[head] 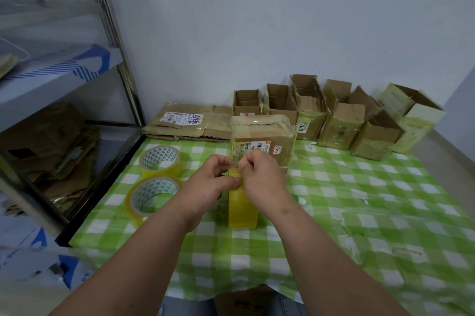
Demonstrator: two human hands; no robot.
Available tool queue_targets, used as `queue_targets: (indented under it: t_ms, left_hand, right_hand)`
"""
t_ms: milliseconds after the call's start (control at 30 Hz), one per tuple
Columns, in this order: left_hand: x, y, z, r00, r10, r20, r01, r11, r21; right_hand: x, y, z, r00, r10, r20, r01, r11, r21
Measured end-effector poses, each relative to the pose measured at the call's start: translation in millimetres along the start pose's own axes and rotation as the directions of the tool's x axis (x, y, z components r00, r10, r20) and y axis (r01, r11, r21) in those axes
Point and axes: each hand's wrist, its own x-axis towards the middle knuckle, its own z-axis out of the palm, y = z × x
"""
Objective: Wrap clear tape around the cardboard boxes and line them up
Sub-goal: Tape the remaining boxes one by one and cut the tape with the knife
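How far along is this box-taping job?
Done: five taped boxes lined up along the wall. In hand: both hands, left hand and right hand, pick at a tape roll before a wrapped box. Left: flattened cardboard still untaped.

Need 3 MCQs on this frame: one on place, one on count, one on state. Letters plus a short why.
1. Where do the two spare tape rolls lie relative to the hands?
A) on the person's left
B) on the person's right
C) on the shelf

2. How many open-topped boxes stand in the row by the wall?
A) two
B) four
C) six

3. What are the hands doing?
A) resting flat on the tablecloth
B) both pinching tape at the upright roll
C) lifting a flattened carton

Key:
1 A: both rolls sit on the checked tablecloth left of the hands.
2 C: six open boxes stand side by side along the wall.
3 B: the left hand and right hand pinch tape at the top of the upright roll, in front of the wrapped box.
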Motion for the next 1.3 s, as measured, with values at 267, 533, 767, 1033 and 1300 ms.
queue_targets:
  t_ms: [267,533,767,1033,1300]
  left_hand:
    - [7,1,-6,1.0,-0.018,-0.02,0.02,0.994,0.104]
    - [0,4,-4,0.869,0.476,-0.135,-0.362,0.798,0.482]
    - [0,10,3,0.751,0.654,-0.092,-0.456,0.614,0.644]
    - [3,8,0,0.708,0.706,-0.026,-0.447,0.477,0.757]
    - [5,17,4,0.84,0.452,-0.301,-0.202,0.775,0.599]
  right_hand:
    - [-8,1,3,0.935,-0.3,-0.189,0.299,0.954,-0.033]
    - [-5,5,-7,0.99,-0.082,-0.115,0.118,0.927,0.355]
    - [-5,3,-14,0.994,-0.061,-0.087,0.091,0.908,0.409]
    - [-1,7,-13,0.993,-0.09,-0.08,0.111,0.942,0.317]
    - [-18,22,-3,0.98,-0.116,-0.161,0.133,0.986,0.098]
